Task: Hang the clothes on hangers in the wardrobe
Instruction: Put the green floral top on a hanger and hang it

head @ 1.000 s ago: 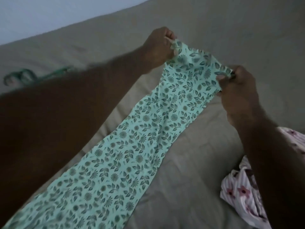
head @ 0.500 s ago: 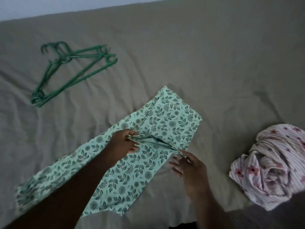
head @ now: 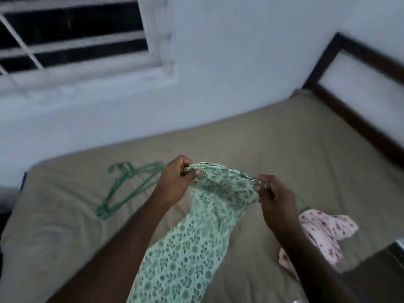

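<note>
Garment (head: 196, 243), mint floral print: thin, limp, likely light and unbreakable. Hangs over the middle of the bed (head: 284, 136), top edge stretched between left hand (head: 175, 182) and right hand (head: 275, 197), each pinching 1 corner with curled fingers. Best grip: that top edge. Hangers (head: 126, 189) lie toward the left edge.

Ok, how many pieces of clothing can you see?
2. The green floral garment hangs gripped by the left hand and right hand above the bed; the pink floral garment lies crumpled on the bed at right. Others may be hidden.
</note>
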Demonstrator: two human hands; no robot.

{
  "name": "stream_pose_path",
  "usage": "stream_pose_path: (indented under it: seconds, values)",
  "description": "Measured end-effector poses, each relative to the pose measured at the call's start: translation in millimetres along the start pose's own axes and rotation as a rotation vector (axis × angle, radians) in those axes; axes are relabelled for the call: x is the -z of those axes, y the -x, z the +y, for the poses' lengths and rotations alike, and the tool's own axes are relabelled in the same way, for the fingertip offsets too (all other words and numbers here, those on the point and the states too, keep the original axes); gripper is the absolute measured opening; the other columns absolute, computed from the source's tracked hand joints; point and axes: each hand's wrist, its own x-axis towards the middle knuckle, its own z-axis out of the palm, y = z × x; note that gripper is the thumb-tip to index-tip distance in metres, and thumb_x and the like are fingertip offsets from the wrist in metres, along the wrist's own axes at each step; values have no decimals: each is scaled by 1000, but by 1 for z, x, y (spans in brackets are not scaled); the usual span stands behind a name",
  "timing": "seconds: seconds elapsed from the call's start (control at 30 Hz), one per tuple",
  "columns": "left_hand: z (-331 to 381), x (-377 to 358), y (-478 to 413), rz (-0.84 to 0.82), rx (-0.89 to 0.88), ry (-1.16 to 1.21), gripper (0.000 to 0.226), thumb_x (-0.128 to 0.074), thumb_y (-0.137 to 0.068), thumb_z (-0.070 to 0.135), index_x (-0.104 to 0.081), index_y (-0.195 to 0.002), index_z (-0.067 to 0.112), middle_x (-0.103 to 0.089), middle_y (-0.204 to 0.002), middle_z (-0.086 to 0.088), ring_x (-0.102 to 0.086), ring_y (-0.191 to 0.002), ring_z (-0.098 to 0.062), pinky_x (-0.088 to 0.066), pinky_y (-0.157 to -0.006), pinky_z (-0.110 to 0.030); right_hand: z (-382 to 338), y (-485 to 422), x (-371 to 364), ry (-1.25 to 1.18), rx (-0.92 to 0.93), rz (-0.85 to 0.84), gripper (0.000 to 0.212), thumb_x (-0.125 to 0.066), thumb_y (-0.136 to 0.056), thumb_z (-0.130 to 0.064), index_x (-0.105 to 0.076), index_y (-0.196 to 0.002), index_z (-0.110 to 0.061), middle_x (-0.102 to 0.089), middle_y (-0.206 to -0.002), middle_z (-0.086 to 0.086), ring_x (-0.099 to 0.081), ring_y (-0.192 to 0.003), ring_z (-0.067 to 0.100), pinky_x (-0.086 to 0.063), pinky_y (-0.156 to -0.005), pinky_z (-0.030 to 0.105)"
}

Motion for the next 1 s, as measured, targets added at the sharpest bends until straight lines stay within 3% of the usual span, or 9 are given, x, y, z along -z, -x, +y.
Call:
stream_pose_path:
  seconds: [0.13, 0.23, 0.3, 0.4, 0.5, 0.6, 0.7, 0.83, 1.0]
  values:
    - [104, 63, 9, -87, -272, -146, 30, -72, -85, 5, -63, -87, 33, -68, -86, 2, -61, -73, -11, -50, -70, -27, -87, 2, 54, 33, 246, -3, 20, -67, -91, -4, -75, -99, -20, -65, -72, -29, -61, -68, -15, -44, -64, 5]
    - [161, 104, 26, -179, -408, -334, 28, -72, -84, 4, -65, -88, 31, -69, -88, 3, -63, -76, -6, -51, -73, -23, -127, 7, 80, -75, 156, -105, 14, -70, -90, -12, -68, -82, -24, -72, -73, -9, -69, -60, 5, -53, -65, 23]
    - [186, 123, 41, -264, -461, -455, 27, -71, -86, 5, -66, -95, 30, -68, -93, 3, -65, -80, -5, -51, -74, -19, -144, 13, 90, -177, 100, -156, 10, -72, -88, -9, -67, -82, -16, -73, -78, 6, -73, -69, 18, -59, -72, 38]
    - [207, 139, 65, -384, -497, -623, 28, -64, -88, 2, -68, -103, 26, -66, -98, 10, -61, -83, 8, -45, -71, -7, -167, 29, 104, -255, 96, -248, 7, -72, -86, -2, -66, -86, -1, -73, -78, 11, -72, -74, 17, -59, -78, 33]
    - [225, 146, 78, -454, -505, -720, 25, -63, -85, -1, -73, -92, 21, -68, -88, 17, -59, -80, 9, -43, -68, -5, -190, 37, 118, -231, 138, -299, 7, -73, -85, -1, -66, -86, -1, -74, -78, 8, -71, -75, 14, -57, -76, 28]
    - [251, 158, 78, -431, -481, -768, 20, -66, -83, 3, -76, -88, 20, -66, -65, 23, -56, -61, 6, -39, -56, -8, -223, 37, 137, -227, 168, -339, 22, -77, -84, -14, -67, -89, 6, -75, -85, 13, -74, -84, 21, -59, -80, 27]
    - [285, 173, 76, -379, -506, -725, 18, -73, -81, 3, -76, -89, 19, -70, -67, 20, -60, -61, 5, -43, -59, -9, -269, 28, 163, -140, 243, -321, 24, -78, -83, -16, -69, -90, 5, -76, -82, 9, -75, -81, 18, -57, -70, 19]
    - [340, 198, 77, -282, -593, -768, 16, -79, -78, 8, -76, -88, 20, -74, -75, 10, -65, -65, 0, -48, -63, -12, -330, 8, 202, -59, 380, -266, 17, -78, -82, -7, -70, -88, 7, -75, -76, 10, -75, -77, 22, -60, -77, 29]
    - [412, 226, 91, -92, -714, -746, 10, -83, -75, 19, -77, -82, 21, -74, -72, 6, -64, -62, 1, -46, -60, -10, -395, -9, 249, 25, 518, -156, 13, -77, -79, 5, -68, -87, 10, -73, -69, 6, -73, -67, 17, -61, -68, 24]
